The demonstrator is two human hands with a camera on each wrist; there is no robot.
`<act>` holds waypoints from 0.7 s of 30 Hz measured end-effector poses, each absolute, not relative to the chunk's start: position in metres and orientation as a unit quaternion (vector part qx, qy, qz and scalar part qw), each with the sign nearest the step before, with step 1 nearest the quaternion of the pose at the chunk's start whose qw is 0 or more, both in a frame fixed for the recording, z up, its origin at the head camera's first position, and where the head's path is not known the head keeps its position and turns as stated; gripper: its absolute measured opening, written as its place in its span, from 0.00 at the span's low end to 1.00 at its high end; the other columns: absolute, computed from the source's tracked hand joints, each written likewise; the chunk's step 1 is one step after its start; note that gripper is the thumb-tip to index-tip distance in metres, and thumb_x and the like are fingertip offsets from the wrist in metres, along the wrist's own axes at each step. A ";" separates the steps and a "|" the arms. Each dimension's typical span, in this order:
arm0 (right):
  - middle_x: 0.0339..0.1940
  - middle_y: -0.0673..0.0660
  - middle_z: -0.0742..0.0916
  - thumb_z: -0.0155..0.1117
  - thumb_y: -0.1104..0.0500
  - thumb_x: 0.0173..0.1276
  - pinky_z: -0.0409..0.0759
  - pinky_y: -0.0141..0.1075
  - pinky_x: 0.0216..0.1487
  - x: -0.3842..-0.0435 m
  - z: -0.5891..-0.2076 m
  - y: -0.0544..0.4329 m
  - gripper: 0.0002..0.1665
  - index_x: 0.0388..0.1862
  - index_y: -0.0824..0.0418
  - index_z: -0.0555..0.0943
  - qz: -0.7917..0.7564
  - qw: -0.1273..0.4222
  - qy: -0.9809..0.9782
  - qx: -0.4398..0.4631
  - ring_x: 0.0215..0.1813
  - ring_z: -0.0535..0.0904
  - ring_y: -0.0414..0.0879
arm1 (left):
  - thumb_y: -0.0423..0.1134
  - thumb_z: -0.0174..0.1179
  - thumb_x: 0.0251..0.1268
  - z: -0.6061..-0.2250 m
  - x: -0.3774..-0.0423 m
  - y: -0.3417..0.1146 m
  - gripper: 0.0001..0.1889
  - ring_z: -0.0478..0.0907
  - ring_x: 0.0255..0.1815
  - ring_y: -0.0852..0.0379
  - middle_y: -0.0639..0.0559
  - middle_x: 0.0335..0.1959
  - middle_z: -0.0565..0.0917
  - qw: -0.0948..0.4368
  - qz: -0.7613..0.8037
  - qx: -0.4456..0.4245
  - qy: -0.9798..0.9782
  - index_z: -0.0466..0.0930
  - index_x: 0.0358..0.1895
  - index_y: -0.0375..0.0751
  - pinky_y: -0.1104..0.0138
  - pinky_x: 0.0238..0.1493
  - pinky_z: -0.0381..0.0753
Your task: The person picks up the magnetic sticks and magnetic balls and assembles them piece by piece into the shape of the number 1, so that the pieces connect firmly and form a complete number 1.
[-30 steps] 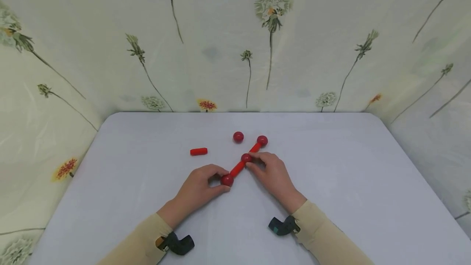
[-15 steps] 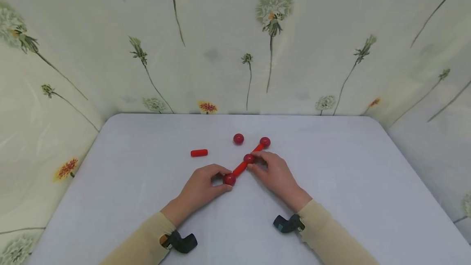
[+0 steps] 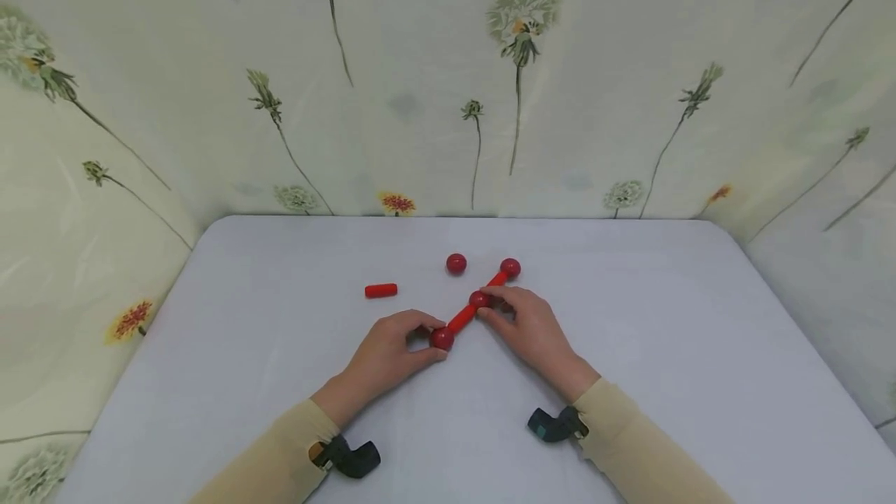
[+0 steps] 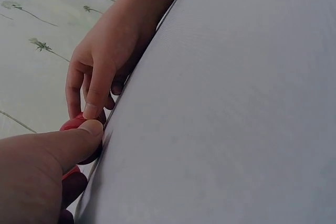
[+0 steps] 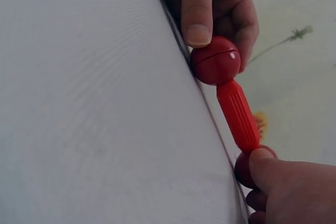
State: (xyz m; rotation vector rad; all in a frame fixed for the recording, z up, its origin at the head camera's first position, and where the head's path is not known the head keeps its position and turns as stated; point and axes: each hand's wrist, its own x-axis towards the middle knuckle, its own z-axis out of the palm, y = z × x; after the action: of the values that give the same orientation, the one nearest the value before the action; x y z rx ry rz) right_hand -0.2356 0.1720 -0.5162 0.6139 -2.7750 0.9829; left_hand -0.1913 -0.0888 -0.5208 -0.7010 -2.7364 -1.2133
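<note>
A straight chain of red balls and rods lies slantwise on the white table, running from near left to far right. My left hand (image 3: 388,356) pinches the near end ball (image 5: 216,69) between thumb and fingers. From that ball a ridged red rod (image 5: 238,115) leads to the middle ball (image 3: 479,299), which my right hand (image 3: 535,333) grips with thumb and forefinger. Beyond it a second rod (image 3: 496,279), partly covered by the right fingers, joins the far end ball (image 3: 510,268). In the left wrist view, my thumb hides much of the near ball.
A loose red ball (image 3: 456,264) sits left of the chain's far end. Further left lies a loose red rod (image 3: 381,291). The white table (image 3: 665,348) meets a hanging cloth (image 3: 420,37) with dandelion prints at its back edge.
Both hands have shifted slightly to the right along with the chain, keeping hold of the same two balls. The loose ball and rod stay where they were on the table.
</note>
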 end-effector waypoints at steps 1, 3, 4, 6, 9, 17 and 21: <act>0.45 0.42 0.84 0.71 0.50 0.66 0.80 0.39 0.48 -0.236 -0.517 0.172 0.23 0.60 0.47 0.81 0.328 0.069 -0.920 0.201 0.45 0.78 0.40 | 0.46 0.73 0.57 -0.521 -0.191 -0.088 0.21 0.76 0.47 0.68 0.67 0.46 0.82 0.032 -0.394 -0.227 -0.890 0.82 0.56 0.55 0.67 0.51 0.78; 0.44 0.42 0.84 0.71 0.49 0.65 0.80 0.39 0.47 -0.235 -0.518 0.173 0.23 0.59 0.46 0.81 0.330 0.073 -0.919 0.200 0.44 0.78 0.40 | 0.46 0.73 0.57 -0.520 -0.192 -0.088 0.21 0.76 0.47 0.67 0.67 0.46 0.82 0.032 -0.393 -0.227 -0.890 0.82 0.56 0.55 0.67 0.51 0.78; 0.44 0.42 0.84 0.71 0.49 0.65 0.80 0.39 0.47 -0.235 -0.518 0.172 0.23 0.59 0.46 0.81 0.332 0.074 -0.919 0.201 0.44 0.78 0.40 | 0.46 0.73 0.57 -0.520 -0.191 -0.088 0.21 0.76 0.47 0.67 0.67 0.46 0.82 0.032 -0.392 -0.227 -0.891 0.82 0.56 0.55 0.67 0.51 0.78; 0.43 0.42 0.84 0.71 0.49 0.65 0.80 0.39 0.47 -0.236 -0.519 0.172 0.23 0.59 0.46 0.81 0.334 0.076 -0.918 0.201 0.44 0.78 0.40 | 0.46 0.73 0.57 -0.520 -0.191 -0.088 0.22 0.76 0.47 0.67 0.66 0.47 0.82 0.032 -0.390 -0.226 -0.892 0.82 0.56 0.55 0.67 0.51 0.78; 0.43 0.42 0.84 0.72 0.50 0.65 0.80 0.39 0.46 -0.235 -0.519 0.172 0.23 0.59 0.46 0.82 0.336 0.079 -0.917 0.201 0.43 0.78 0.40 | 0.46 0.73 0.57 -0.520 -0.190 -0.088 0.23 0.76 0.47 0.67 0.65 0.48 0.82 0.032 -0.388 -0.223 -0.894 0.81 0.57 0.55 0.66 0.51 0.78; 0.44 0.43 0.84 0.72 0.50 0.65 0.80 0.39 0.45 -0.235 -0.518 0.172 0.23 0.59 0.47 0.81 0.345 0.077 -0.916 0.190 0.43 0.78 0.40 | 0.48 0.74 0.56 -0.518 -0.192 -0.094 0.28 0.76 0.48 0.67 0.66 0.50 0.80 0.018 -0.389 -0.213 -0.896 0.78 0.61 0.56 0.66 0.49 0.79; 0.44 0.42 0.84 0.71 0.50 0.66 0.80 0.38 0.45 -0.234 -0.518 0.172 0.23 0.60 0.46 0.81 0.351 0.070 -0.916 0.182 0.43 0.77 0.40 | 0.46 0.73 0.57 -0.512 -0.196 -0.105 0.26 0.76 0.48 0.66 0.65 0.50 0.79 0.008 -0.392 -0.200 -0.898 0.78 0.61 0.56 0.64 0.49 0.79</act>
State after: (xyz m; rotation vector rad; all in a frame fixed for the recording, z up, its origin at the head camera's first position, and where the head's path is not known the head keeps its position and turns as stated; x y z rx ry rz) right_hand -0.2343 0.1719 -0.5182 0.5463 -2.7570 1.0556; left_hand -0.1962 -0.1049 -0.5121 -0.6257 -2.8058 -1.2268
